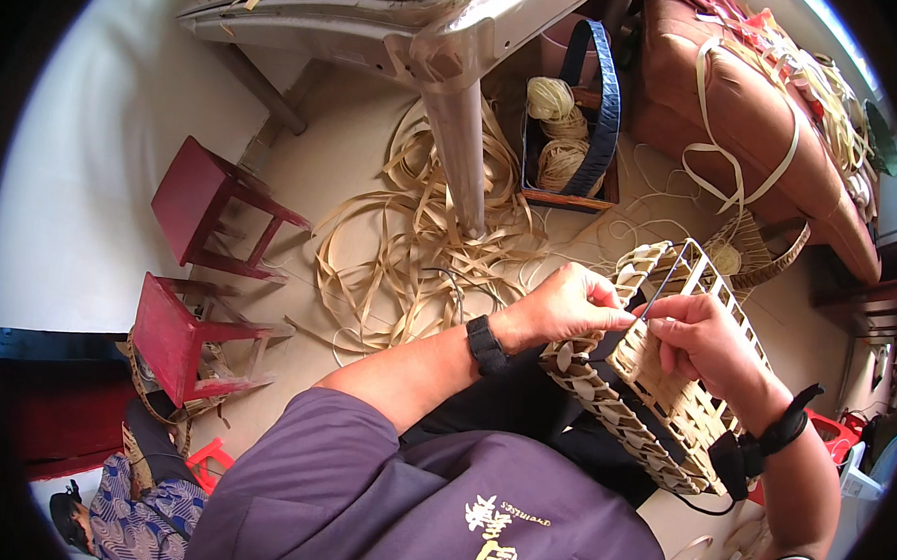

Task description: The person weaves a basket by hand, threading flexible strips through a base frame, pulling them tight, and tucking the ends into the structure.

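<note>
A woven basket (681, 415) of pale flat strips with an open lattice rests tilted on my lap. Above its far part, my left hand (572, 310) is closed in a pinch, its thumb and fingertip meeting the other hand's fingertips. My right hand (704, 341) lies over the basket's side, thumb and index finger pinched on a thin dark strip (660, 286) that runs up toward the far rim. Whether this is a cord or a slim tool is unclear. What my left fingertips grip is too small to make out.
Loose tan strips (369, 267) lie tangled round a metal table leg (454, 155). Beyond stands a dark-handled basket with cream coils (564, 165). Two red stools (197, 204) are at left, a brown sofa (746, 123) with strips at right. Another person's patterned sleeve (143, 517) shows lower left.
</note>
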The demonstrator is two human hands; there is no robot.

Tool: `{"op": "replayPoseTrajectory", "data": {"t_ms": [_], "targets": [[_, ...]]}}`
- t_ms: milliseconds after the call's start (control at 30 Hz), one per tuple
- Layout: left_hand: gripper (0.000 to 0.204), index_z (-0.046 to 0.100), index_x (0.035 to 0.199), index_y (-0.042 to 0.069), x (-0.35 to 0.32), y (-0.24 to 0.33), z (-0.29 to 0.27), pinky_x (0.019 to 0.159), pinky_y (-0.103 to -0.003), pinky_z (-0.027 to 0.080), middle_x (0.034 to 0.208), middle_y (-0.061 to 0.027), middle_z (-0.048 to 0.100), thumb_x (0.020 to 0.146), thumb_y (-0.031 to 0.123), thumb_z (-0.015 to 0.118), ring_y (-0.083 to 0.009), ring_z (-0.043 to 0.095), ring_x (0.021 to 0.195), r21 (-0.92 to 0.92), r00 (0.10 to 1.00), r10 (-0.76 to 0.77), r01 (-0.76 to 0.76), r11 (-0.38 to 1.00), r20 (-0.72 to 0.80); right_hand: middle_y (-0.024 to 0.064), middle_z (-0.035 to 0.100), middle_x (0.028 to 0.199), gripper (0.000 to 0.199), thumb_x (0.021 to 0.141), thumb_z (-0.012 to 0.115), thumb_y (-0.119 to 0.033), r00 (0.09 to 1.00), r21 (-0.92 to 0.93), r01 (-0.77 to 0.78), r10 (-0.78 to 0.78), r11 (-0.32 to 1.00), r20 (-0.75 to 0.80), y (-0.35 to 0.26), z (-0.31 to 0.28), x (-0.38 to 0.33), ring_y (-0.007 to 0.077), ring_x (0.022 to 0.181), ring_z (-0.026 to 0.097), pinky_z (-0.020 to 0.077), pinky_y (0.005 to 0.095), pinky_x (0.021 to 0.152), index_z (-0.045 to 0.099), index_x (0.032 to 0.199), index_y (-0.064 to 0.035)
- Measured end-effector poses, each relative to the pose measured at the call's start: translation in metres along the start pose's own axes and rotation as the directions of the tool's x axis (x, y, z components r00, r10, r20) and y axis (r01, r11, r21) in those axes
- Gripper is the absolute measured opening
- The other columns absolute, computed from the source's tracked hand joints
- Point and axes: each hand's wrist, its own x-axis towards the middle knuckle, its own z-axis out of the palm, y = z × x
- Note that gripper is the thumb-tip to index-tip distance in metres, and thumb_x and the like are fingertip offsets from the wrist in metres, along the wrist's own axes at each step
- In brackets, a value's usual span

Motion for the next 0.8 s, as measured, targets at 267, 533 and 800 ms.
{"op": "replayPoseTrajectory", "data": {"t_ms": [267, 533, 800], "targets": [[0.024, 0.07, 0.081, 0.004, -0.006, -0.016, 0.015, 0.061, -0.027, 0.049, 0.077, 0.0015, 0.065, 0.092, 0.016, 0.087, -0.0066, 0.058, 0.069, 0.242, 0.971, 0.166, -0.122, 0.963, -0.172, 0.0073, 0.064, 0.06, 0.014, 0.105, 0.06, -0.008, 0.991, 0.078, -0.117, 0.111, 0.99, 0.073, -0.018, 0.0, 0.004, 0.0091, 0.04, 0.05, 0.0363, 0.0222, 0.04, 0.069, 0.099, 0.0015], [0.034, 0.072, 0.073, 0.003, -0.002, -0.024, 0.018, 0.061, -0.032, 0.051, 0.069, -0.0046, 0.069, 0.085, 0.029, 0.091, -0.0111, 0.063, 0.065, 0.223, 0.95, 0.208, -0.156, 0.962, -0.233, 0.0047, 0.067, 0.063, 0.016, 0.098, 0.066, -0.009, 0.987, 0.065, -0.104, 0.095, 0.992, 0.13, -0.015, -0.008, 0.01, 0.0069, 0.042, 0.052, 0.0359, 0.0228, 0.04, 0.075, 0.109, 0.0], [0.019, 0.069, 0.085, 0.003, -0.01, -0.03, 0.016, 0.078, -0.029, 0.054, 0.093, -0.0004, 0.062, 0.091, 0.01, 0.086, -0.0093, 0.062, 0.086, 0.044, 0.979, 0.098, -0.092, 0.995, -0.177, 0.0059, 0.068, 0.063, 0.019, 0.098, 0.065, -0.008, 0.993, 0.114, -0.085, 0.075, 0.99, 0.094, -0.013, -0.003, 0.006, 0.0075, 0.042, 0.052, 0.0351, 0.0239, 0.039, 0.074, 0.109, 0.0027]]}}
